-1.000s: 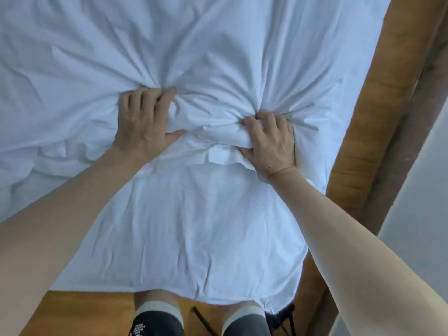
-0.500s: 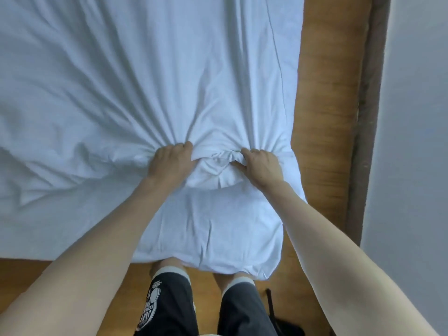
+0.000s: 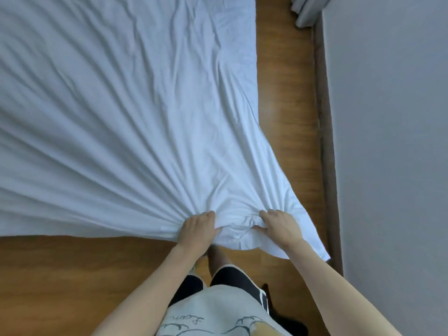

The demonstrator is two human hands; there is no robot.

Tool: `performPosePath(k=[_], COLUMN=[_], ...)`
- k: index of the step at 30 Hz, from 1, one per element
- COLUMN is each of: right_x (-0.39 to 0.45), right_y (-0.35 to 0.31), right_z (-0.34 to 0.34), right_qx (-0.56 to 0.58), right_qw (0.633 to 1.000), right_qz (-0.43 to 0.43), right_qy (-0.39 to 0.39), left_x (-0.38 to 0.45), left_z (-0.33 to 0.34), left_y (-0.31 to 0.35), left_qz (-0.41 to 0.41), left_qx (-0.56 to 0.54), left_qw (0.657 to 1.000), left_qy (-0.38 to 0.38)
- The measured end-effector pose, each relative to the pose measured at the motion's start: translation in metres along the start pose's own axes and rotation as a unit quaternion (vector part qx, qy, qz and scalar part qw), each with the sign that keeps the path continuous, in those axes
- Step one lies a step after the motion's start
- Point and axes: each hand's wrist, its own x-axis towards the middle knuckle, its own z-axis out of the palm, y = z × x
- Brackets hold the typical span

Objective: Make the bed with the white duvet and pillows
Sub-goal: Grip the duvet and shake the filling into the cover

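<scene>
Since the earlier frames both hands have pulled back toward the body, and the white duvet point(image 3: 135, 122) has come with them: its near corner now sits past the floor line, and the cloth that was bunched in loose crumples is drawn into long straight pleats.

Left hand point(image 3: 196, 230) grips a fistful of duvet, fingers curled into the fabric. Right hand point(image 3: 281, 226) likewise grips a bunch just beside it, with a small puckered fold of cloth between the two fists. Two hands, two bare forearms, both reaching forward.

Duvet: one, thin soft cotton-like cloth, matte, white with a bluish cast. Pleats fan out from the grip points across the whole spread. Right edge runs straight, then flares diagonally down to a pointed corner at lower right. Pillows can't be made out.

Floor point(image 3: 72, 275): glossy orange-brown wood-look planks, visible below and right of the duvet. Brown skirting strip point(image 3: 324, 141) runs along a plain grey-white wall point(image 3: 388, 141) on the right. Grey curtain hem point(image 3: 304, 10) at top right.

Person wears dark shorts point(image 3: 232, 278) with white trim and a pale printed top point(image 3: 218, 314).
</scene>
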Motion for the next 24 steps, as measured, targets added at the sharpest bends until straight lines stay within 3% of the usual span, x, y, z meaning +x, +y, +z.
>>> performPosePath(k=[3,6,9,14,18,24], right_x=[-0.047,-0.072,-0.081,-0.068,-0.047,-0.004], right_y=[0.007,-0.003,-0.025,-0.055,-0.079,-0.126], right_z=[0.014,0.031,0.041,0.045,0.033,-0.001], right_qx=[-0.063,-0.105,-0.087,-0.056,-0.038,-0.046], right_qw=[0.998,0.990,0.980,0.984,0.984,0.988], right_qz=[0.017,0.080,0.130,0.104,0.067,-0.026], right_qy=[-0.015,-0.042,-0.123,-0.135,-0.159,-0.146], left_x=[-0.032,-0.058,-0.072,-0.085,-0.091,-0.111], left_z=[0.016,0.033,0.040,0.026,0.002,-0.041], left_y=[0.033,0.054,0.062,0.041,0.004,-0.056], left_qz=[-0.009,-0.041,-0.035,-0.058,-0.122,-0.229], left_qx=[-0.033,0.013,0.024,0.025,0.033,-0.022], left_qw=[0.998,0.994,0.983,0.984,0.977,0.965], left_qy=[-0.051,-0.100,-0.181,-0.166,-0.174,-0.127])
